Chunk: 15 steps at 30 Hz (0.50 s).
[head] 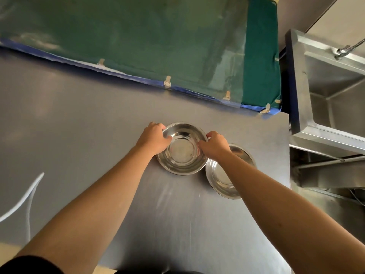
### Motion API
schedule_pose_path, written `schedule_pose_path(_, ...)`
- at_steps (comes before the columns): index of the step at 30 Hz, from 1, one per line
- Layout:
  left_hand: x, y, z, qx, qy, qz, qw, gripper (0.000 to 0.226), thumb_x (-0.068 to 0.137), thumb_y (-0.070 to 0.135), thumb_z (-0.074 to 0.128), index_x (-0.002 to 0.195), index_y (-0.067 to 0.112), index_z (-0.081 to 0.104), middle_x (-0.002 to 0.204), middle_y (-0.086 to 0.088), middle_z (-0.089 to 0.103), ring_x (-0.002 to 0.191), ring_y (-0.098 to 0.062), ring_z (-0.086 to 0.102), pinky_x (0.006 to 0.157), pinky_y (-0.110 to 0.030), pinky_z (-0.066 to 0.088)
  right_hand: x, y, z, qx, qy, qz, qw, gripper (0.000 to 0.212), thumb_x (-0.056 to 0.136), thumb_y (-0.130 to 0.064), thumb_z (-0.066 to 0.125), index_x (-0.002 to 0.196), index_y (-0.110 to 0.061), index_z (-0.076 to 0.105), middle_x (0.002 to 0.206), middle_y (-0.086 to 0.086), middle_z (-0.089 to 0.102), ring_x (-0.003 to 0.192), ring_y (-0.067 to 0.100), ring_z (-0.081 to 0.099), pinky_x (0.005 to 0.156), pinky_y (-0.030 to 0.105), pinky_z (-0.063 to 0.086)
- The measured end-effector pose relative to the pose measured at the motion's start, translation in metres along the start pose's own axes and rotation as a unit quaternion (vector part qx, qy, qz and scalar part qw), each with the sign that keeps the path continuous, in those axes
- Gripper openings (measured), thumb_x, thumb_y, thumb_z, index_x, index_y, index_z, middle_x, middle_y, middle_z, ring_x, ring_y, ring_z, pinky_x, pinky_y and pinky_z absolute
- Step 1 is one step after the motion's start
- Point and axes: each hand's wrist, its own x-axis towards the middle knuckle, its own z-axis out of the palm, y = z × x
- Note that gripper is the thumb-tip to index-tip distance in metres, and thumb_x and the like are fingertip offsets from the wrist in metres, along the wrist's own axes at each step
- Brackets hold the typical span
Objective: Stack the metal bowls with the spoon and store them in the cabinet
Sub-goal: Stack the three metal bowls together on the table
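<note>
A shiny metal bowl (182, 150) stands upright on the steel table (79, 119), a little right of centre. My left hand (155, 138) grips its left rim, thumb inside the bowl. On the right rim sits my right hand (214, 144), fingers curled over the edge. A second metal bowl (221, 178) rests on the table just to the right and nearer me, touching the first; my right forearm hides part of it. I see no spoon and no cabinet.
A green cloth panel with a blue edge and metal clips (167, 82) runs along the back of the table. A steel sink (335, 91) with a tap stands to the right, past the table's right edge. White cord (29, 192) lies at left.
</note>
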Motion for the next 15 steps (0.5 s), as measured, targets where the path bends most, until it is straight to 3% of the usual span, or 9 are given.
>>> schedule_pose_path(3,-0.001,-0.003,0.002,-0.011,-0.009,-0.020,1.000,0.046,0.087,0.037,0.068,0.125,0.012,0.060,0.121,-0.013,0.055,0.106,-0.034,0.059,0.092,-0.041,0.050,0.001,0.002,0.000,0.007,0.008,0.007,1.000,0.046,0.091,-0.026,0.061,0.132,-0.008,0.058,0.101,0.004,0.065,0.091,0.026,0.065,0.073,0.032,0.050)
schedule_pose_path(5,-0.002,-0.004,0.005,-0.021,-0.015,-0.030,0.999,0.053,0.086,0.040,0.069,0.131,0.016,0.057,0.123,-0.012,0.055,0.107,-0.032,0.060,0.090,-0.037,0.049,-0.001,0.002,0.000,0.014,0.003,0.012,1.000,0.050,0.091,-0.028,0.061,0.138,-0.011,0.054,0.106,0.005,0.066,0.093,0.025,0.067,0.077,0.033,0.053)
schedule_pose_path(11,-0.006,-0.004,0.008,-0.036,-0.024,-0.044,0.998,0.059,0.087,0.043,0.067,0.138,0.017,0.052,0.130,-0.013,0.053,0.111,-0.032,0.059,0.094,-0.040,0.050,0.000,0.001,0.005,0.028,-0.005,0.018,0.999,0.038,0.092,-0.027,0.059,0.125,-0.010,0.062,0.100,0.005,0.067,0.094,0.026,0.066,0.089,0.043,0.059)
schedule_pose_path(15,-0.011,-0.009,0.001,-0.033,-0.026,-0.048,0.998,0.057,0.088,0.042,0.065,0.138,0.017,0.054,0.128,-0.011,0.056,0.109,-0.031,0.060,0.093,-0.040,0.051,-0.001,0.003,0.008,0.056,-0.017,0.017,0.998,0.047,0.093,-0.031,0.059,0.137,-0.013,0.060,0.123,0.007,0.069,0.110,0.027,0.066,0.098,0.043,0.055)
